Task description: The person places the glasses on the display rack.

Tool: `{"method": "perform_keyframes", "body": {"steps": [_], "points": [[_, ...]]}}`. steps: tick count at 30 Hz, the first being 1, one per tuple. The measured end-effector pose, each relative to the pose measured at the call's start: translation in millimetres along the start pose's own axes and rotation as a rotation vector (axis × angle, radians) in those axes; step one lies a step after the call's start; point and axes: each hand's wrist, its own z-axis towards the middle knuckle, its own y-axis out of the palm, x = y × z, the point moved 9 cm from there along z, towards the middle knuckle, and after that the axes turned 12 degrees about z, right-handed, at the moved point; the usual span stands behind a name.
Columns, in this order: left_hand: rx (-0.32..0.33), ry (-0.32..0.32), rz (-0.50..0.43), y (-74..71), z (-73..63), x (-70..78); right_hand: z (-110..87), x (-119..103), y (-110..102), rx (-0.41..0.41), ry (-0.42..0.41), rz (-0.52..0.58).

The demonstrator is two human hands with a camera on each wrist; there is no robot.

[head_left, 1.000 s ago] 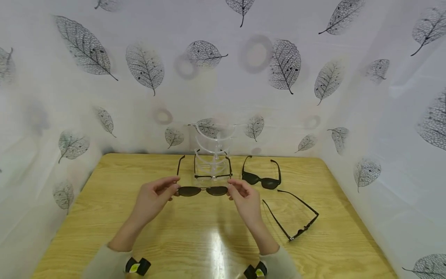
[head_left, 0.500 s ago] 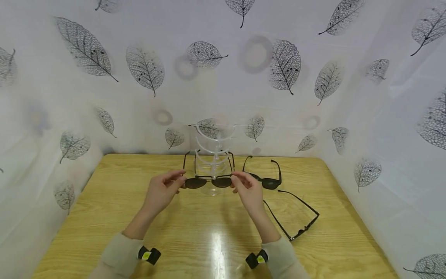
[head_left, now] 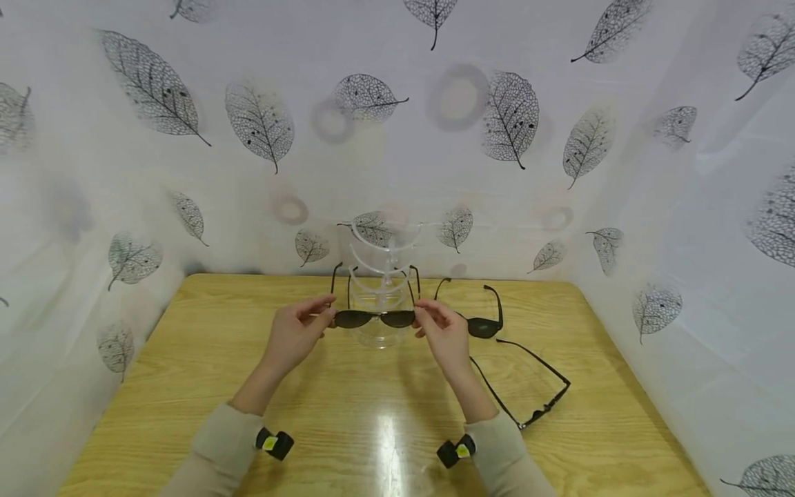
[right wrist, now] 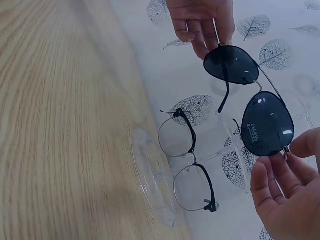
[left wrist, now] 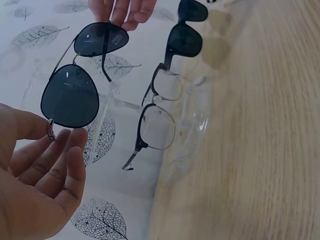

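Note:
Dark aviator sunglasses (head_left: pixel 352 319) are held level by both hands, lenses toward me and temples pointing away. My left hand (head_left: pixel 297 333) pinches the left hinge between thumb and fingers; my right hand (head_left: pixel 444 336) pinches the right one. Right behind them stands a clear tiered eyewear stand (head_left: pixel 381 259), its round base on the table. On the stand's lowest tier sit clear-lens glasses with black browlines (left wrist: pixel 141 127), seen below the sunglasses in both wrist views. In the head view the sunglasses overlap these glasses and the lower stand.
Black thick-framed sunglasses (head_left: pixel 484 327) lie right of the stand, partly behind my right hand. Nearer and further right, another black pair of glasses (head_left: pixel 546 407) lies with its temples spread. The wooden table (head_left: pixel 186 359) ends at a leaf-print curtain (head_left: pixel 248 193) behind and at both sides.
Both hands have carried the aviator sunglasses forward and slightly right, up to the front of the stand. The stand and the other glasses have stayed in place.

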Motion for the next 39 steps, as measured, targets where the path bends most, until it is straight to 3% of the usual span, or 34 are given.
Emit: {"method": "perform_keyframes", "body": {"steps": [28,39], "points": [[-0.049,-0.046,0.032,10.6,32.2,-15.5,32.6,16.4,-4.1,0.06,0.072,-0.062],[-0.033,-0.06,0.038,12.8,42.3,-14.4,45.0,24.3,-5.5,0.084,0.112,-0.09]]}}
